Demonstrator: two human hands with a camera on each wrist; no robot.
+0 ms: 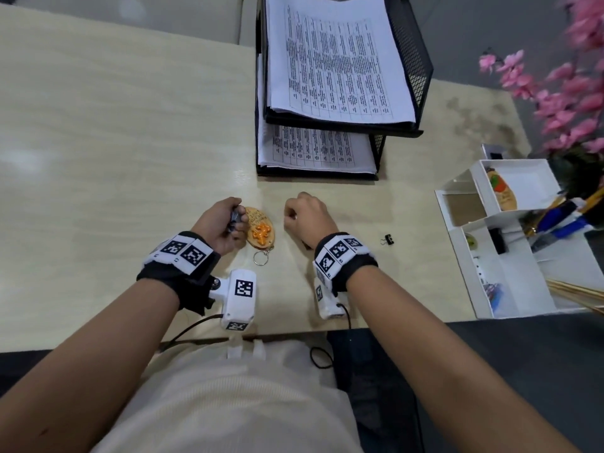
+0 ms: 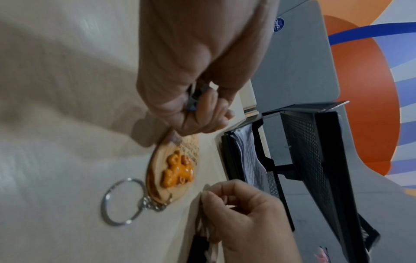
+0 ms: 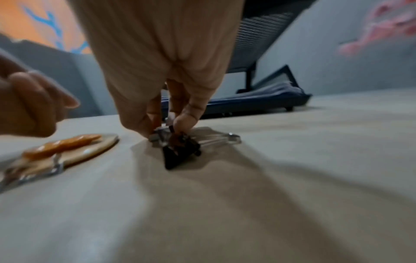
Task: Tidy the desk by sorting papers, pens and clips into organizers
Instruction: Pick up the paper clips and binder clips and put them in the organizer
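Head view. Noting broad open bench point(image 1: 114, 142) to the left, running clear to the near edge. Finding the black mesh paper tray point(image 1: 405, 60), loaded with papers point(image 1: 336, 60), standing just behind both hands. Recording the left hand point(image 1: 220, 225) with fingers curling round a small dark item point(image 1: 236, 218), kind not discernible, and touching a wooden keychain point(image 1: 261, 232) lying flat. Recording the right hand point(image 1: 307, 217) fisting downward on the bench just beside the keychain. Logging a second binder clip point(image 1: 388, 239) lying loose between that hand and the white organizer point(image 1: 470, 256) at the right edge, with pink flowers point(image 1: 572, 93) crowding the far right corner.

Left wrist view. Confirming the left hand point(image 2: 191, 71) gripping the small dark item point(image 2: 195, 96) above the keychain point(image 2: 178, 170); right hand point(image 2: 247, 213) closing in beside it; paper tray point(image 2: 315, 160) blocking the way beyond.

Right wrist view. Observing the right hand point(image 3: 162, 62) with fingers point(image 3: 182, 122) pinching a black binder clip point(image 3: 180, 151) resting on the bench point(image 3: 292, 178); keychain point(image 3: 67, 147) and left hand point(image 3: 33, 106) sitting near on the left; open surface showing to the right.
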